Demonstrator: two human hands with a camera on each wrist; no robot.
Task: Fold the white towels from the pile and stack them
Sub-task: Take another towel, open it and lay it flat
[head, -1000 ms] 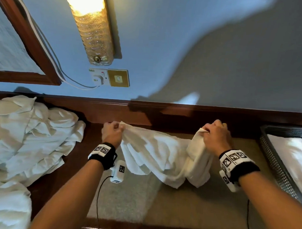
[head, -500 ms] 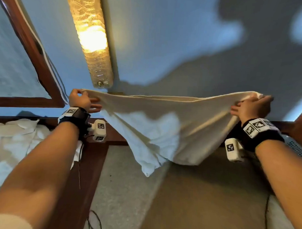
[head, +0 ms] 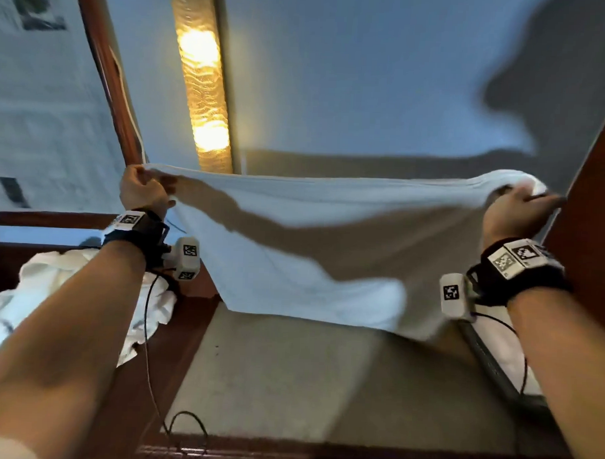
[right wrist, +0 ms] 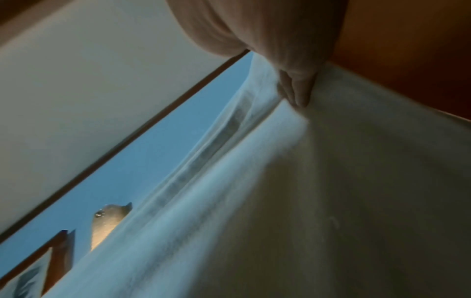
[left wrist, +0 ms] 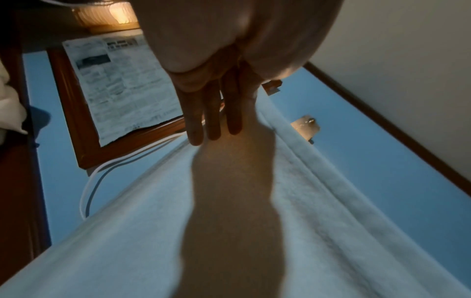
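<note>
A white towel (head: 321,250) hangs spread out in the air above the table, its top edge pulled straight. My left hand (head: 143,186) pinches the towel's upper left corner, and in the left wrist view the fingers (left wrist: 211,113) lie along the towel (left wrist: 229,221). My right hand (head: 516,207) grips the upper right corner, bunched at the knuckles; the right wrist view has fingertips (right wrist: 297,92) pressed into the towel (right wrist: 305,201). The pile of white towels (head: 72,300) lies rumpled at the left on the wooden surface.
A beige table mat (head: 306,377) lies under the towel. A dark basket (head: 488,366) with white cloth in it stands at the right. On the blue wall are a lit lamp (head: 203,88) and a framed picture (head: 42,83). A brown wooden panel (head: 593,205) rises close to my right hand.
Both hands have lifted the towel from table height and drawn apart, stretching it from a bunched heap into a flat hanging sheet. The view has tilted upward.
</note>
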